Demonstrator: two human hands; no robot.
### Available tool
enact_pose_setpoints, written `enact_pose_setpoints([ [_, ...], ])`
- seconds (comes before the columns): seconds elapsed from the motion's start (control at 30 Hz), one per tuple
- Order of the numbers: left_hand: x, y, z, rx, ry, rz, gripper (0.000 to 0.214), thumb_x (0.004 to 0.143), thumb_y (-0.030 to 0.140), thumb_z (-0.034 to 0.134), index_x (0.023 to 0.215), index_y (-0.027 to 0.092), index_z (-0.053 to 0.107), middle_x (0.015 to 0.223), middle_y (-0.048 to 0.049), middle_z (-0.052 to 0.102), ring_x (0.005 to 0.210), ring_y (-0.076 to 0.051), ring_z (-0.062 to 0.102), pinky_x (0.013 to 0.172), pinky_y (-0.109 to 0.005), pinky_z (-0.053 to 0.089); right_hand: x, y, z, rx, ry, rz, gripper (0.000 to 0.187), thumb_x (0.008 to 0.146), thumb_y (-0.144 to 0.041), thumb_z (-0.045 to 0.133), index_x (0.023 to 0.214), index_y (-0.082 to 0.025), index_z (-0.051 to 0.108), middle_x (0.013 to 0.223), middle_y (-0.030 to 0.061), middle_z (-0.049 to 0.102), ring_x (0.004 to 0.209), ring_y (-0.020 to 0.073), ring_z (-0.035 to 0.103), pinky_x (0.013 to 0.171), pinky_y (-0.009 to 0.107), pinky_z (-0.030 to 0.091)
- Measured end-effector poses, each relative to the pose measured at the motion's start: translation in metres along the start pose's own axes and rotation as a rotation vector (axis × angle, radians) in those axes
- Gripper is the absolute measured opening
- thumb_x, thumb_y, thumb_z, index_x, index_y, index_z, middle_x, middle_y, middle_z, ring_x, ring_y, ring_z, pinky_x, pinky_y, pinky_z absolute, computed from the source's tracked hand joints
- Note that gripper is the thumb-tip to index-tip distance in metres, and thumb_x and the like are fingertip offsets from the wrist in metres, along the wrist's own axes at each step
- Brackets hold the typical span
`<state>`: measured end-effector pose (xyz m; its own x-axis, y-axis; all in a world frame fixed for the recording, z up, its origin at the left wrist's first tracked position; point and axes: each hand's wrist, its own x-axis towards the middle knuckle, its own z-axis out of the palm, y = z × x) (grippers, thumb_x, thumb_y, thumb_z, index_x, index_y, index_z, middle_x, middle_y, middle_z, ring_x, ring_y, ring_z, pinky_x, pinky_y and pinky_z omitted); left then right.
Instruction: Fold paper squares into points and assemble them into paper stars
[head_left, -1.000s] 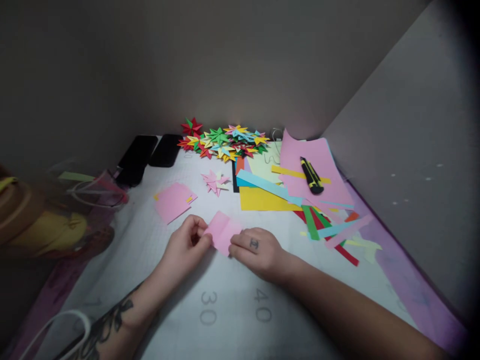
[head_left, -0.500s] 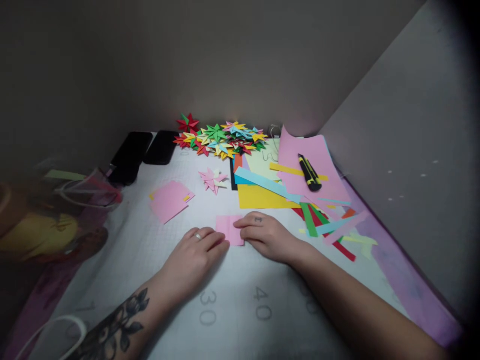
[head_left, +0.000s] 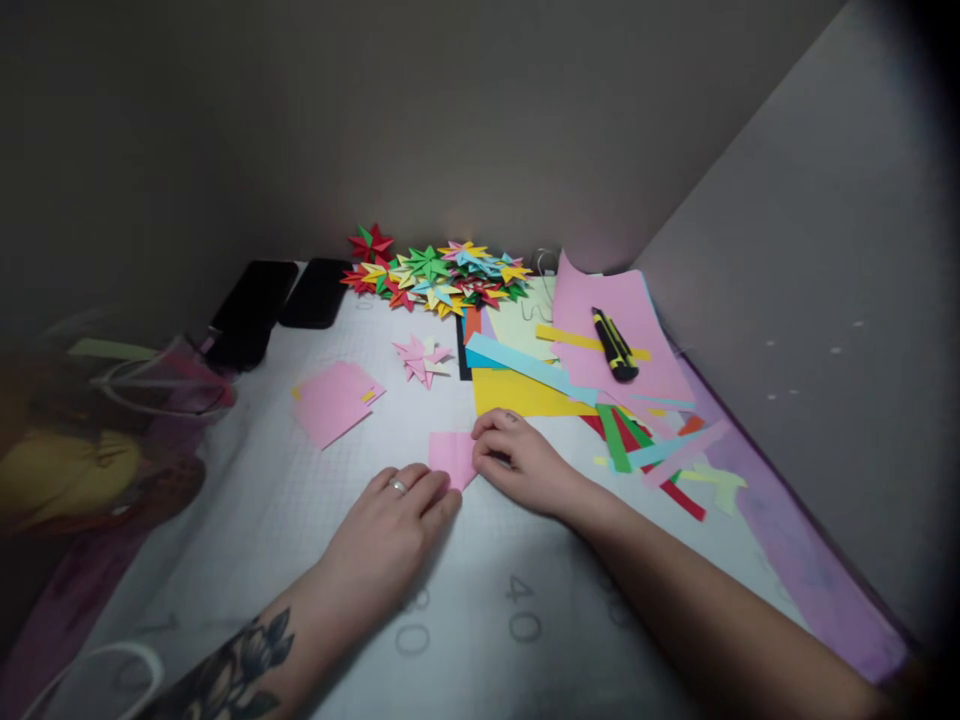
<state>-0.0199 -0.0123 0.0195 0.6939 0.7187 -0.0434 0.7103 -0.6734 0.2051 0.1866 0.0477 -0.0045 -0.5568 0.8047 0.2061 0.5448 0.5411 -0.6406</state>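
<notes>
A small pink square of paper (head_left: 451,452) lies on the white gridded mat in front of me, with a crease down its middle. Its lower right corner is folded over, so that edge now runs at a slant. My left hand (head_left: 405,505) has its fingers and thumb closed on the paper's lower left edge, keeping it against the mat. Between thumb and bent forefinger, my right hand (head_left: 525,462) pinches the paper's right side at the fold. A pink folded paper star (head_left: 422,360) sits just beyond, and a stack of pink squares (head_left: 339,403) lies to the left.
Colourful folded stars (head_left: 442,275) are heaped at the back. A black and yellow utility knife (head_left: 615,345) rests on pink sheets (head_left: 660,365) at right, near loose paper strips (head_left: 660,455). Two black phones (head_left: 319,293) lie back left; a clear bag (head_left: 169,375) stands at the left edge.
The paper's lower right corner has been turned in, where it lay flat before. My right hand's fingers have bent and drawn together at that edge. My left hand has barely moved.
</notes>
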Motion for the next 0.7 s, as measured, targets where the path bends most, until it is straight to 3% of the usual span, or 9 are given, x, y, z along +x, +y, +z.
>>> enact_pose_setpoints([
  [0.27,0.001,0.006,0.008,0.009,-0.005,0.001,0.039,0.08,0.004,0.043,0.117,0.012,0.054,0.113,-0.0114,0.06,0.1,-0.025,0.053,0.084,-0.041,0.045,0.004,-0.003,0.013,-0.019,0.099,0.116,0.016,0.075,-0.009,0.057,0.063,-0.018,0.055,0.081,0.0023,0.056,0.078,0.016,0.051,0.072,0.031,0.041],
  [0.47,0.002,0.01,0.013,0.008,0.015,-0.046,0.054,0.078,0.005,0.043,0.131,0.01,0.041,0.112,-0.0131,0.06,0.098,-0.027,0.053,0.083,-0.042,0.047,0.004,-0.003,0.016,-0.027,0.109,0.12,0.015,0.074,-0.008,0.057,0.063,-0.018,0.055,0.08,0.0021,0.055,0.078,0.0159,0.051,0.072,0.031,0.041],
  [0.7,0.003,0.01,0.015,0.021,-0.025,-0.045,0.051,0.08,0.006,0.042,0.131,0.01,0.043,0.113,-0.0129,0.059,0.099,-0.027,0.052,0.083,-0.042,0.047,0.003,-0.003,0.019,-0.095,0.107,0.132,0.012,0.075,-0.011,0.058,0.065,-0.018,0.055,0.08,0.0023,0.055,0.078,0.0169,0.05,0.072,0.032,0.04],
])
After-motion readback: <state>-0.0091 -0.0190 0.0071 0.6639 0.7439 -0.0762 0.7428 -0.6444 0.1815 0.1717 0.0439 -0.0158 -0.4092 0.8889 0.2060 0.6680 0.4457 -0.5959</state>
